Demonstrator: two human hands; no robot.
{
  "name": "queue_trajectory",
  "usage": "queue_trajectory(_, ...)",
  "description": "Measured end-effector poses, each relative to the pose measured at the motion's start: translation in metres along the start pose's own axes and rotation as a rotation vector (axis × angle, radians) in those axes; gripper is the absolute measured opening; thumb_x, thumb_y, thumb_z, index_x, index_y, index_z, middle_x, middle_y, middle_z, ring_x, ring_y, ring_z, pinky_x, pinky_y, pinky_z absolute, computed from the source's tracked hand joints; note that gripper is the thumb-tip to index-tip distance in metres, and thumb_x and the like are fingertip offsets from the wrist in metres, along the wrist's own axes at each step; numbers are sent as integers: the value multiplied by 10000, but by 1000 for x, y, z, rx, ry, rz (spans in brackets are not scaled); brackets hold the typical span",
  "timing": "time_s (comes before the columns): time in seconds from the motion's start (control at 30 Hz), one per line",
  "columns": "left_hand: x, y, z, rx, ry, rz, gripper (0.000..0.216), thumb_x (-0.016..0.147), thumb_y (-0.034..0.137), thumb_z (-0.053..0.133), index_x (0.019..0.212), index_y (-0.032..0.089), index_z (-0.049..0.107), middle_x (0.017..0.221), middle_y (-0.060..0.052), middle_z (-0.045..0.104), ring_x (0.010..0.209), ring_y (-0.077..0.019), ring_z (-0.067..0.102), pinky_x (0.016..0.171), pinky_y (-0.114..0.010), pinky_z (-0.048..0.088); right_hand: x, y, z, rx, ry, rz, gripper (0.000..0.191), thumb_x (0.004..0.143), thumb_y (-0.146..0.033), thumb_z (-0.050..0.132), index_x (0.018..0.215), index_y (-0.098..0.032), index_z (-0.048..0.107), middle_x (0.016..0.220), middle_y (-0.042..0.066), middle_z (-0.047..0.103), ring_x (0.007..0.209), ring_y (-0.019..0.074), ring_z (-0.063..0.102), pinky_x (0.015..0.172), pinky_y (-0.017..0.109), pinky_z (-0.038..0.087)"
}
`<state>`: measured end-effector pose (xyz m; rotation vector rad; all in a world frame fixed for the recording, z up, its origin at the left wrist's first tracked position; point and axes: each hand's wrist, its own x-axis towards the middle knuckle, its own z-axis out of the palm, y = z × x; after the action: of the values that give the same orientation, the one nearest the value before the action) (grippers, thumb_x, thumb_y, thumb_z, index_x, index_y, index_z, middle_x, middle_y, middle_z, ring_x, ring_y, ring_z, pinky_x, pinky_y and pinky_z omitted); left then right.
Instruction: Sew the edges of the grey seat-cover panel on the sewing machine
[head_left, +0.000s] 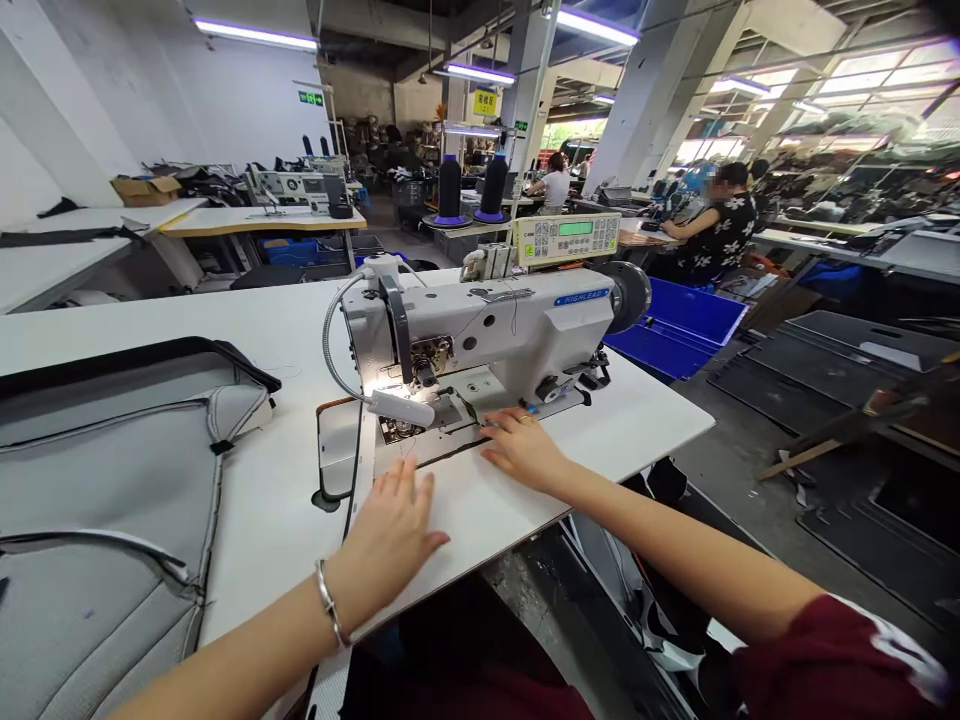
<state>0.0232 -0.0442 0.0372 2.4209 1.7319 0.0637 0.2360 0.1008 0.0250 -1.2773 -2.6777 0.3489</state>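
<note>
Left hand flat on the white laminate counter, near its front edge, fingers spread open. Right hand extended, not gripping: fingers touch a thin black strip on the white industrial sewing machine bed. Grey padded panel lies left, with bare counter between — little room ahead of the strip.
</note>
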Motion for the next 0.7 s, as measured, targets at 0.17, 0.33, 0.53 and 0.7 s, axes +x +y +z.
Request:
queue_trajectory(0.17, 4, -8, 4, -8, -76, 208, 415, 885, 423, 632, 1180, 132, 627, 1356, -191, 562, 1295, -331, 505, 1073, -453, 447, 56, -58, 40, 110, 95, -117, 324, 940, -252, 534, 1238, -173, 633, 1371, 100, 549, 1287, 244, 458, 1138, 382, 314)
queue_trajectory(0.33, 11, -18, 5, 35, -15, 38, 209, 961, 237, 443, 873, 171, 620, 909, -67, 653, 875, -221, 641, 768, -342, 531, 104, -88, 65, 176, 170, -7, 294, 916, -239, 530, 1154, -118, 655, 1162, 164, 640, 1180, 317, 509, 1093, 495, 343)
queue_trajectory(0.53, 28, -64, 15, 115, 157, -313, 206, 924, 137, 408, 975, 159, 606, 931, -65, 640, 760, -192, 641, 586, -288, 434, 95, -84, 72, 263, 270, -43, 148, 874, -202, 574, 875, -179, 721, 1031, 101, 679, 1108, 279, 528, 1085, 465, 332)
queue_trajectory(0.7, 43, -92, 27, 162, 275, -296, 401, 952, 192, 424, 1340, 195, 525, 1025, -77, 645, 759, -190, 641, 552, -289, 401, 84, -82, 77, 330, 319, -132, 75, 791, -199, 715, 758, -258, 744, 952, 19, 715, 1077, 256, 554, 1113, 479, 288)
